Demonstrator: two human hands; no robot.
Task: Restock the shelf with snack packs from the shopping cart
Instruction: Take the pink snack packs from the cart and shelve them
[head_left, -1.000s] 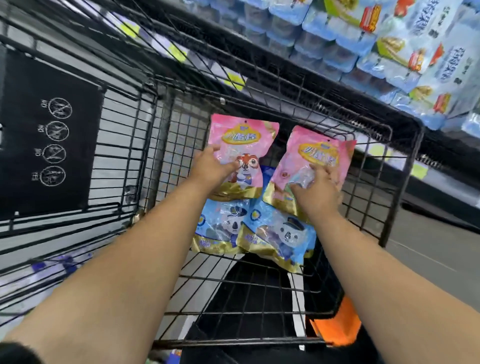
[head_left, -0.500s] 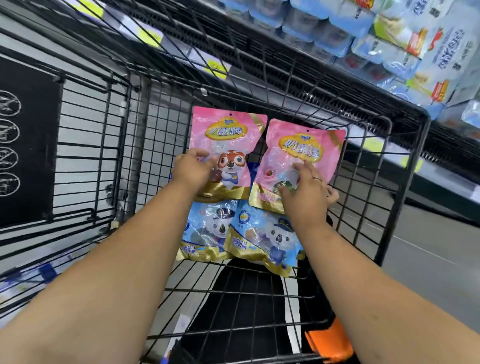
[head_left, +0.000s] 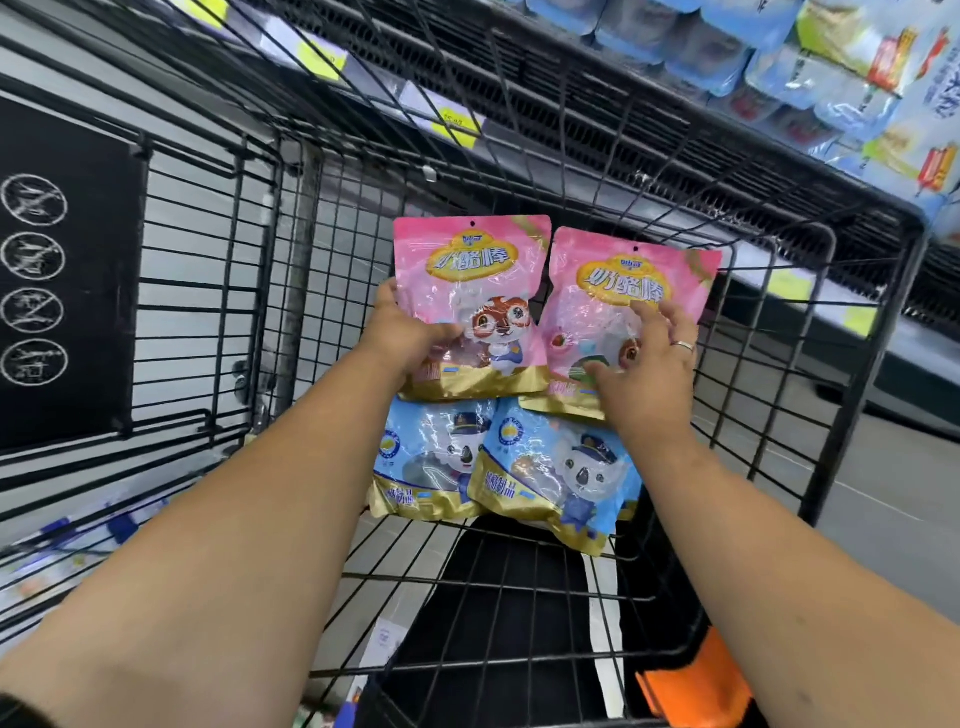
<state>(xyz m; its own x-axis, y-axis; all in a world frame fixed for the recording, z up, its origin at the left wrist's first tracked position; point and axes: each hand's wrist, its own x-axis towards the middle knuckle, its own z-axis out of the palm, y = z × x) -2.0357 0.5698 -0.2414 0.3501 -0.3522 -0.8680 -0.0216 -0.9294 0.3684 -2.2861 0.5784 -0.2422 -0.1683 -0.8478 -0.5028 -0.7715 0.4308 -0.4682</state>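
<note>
The shopping cart (head_left: 779, 179) fills the head view; its wire basket stands beside the shelf (head_left: 769, 78), which is stocked with blue-and-white packs.

Contents of the basket:
- Two blue snack packs (head_left: 561, 478) lie side by side on the wire floor. The right one overlaps the edge of the left one.
- Two pink snack packs are held upright, just beyond the blue ones. Their gold lower edges overlap the tops of the blue ones.

Left hand (head_left: 410, 338): grasps the left pink pack (head_left: 470, 291) at its lower left edge. The thumb lies across the front face; the other fingers are hidden behind the pack.

Right hand (head_left: 649, 374): rests on the front face of the right pink pack (head_left: 623, 280), with the fingers (head_left: 644, 314) spread and slightly bent. A ring (head_left: 683, 345) shows on one finger. Whether this hand pinches the film or only presses on it cannot be told.

The two pink packs touch at their inner edges.

A black sign panel (head_left: 62, 270) with four crossed-circle symbols hangs on the cart's left wall.
</note>
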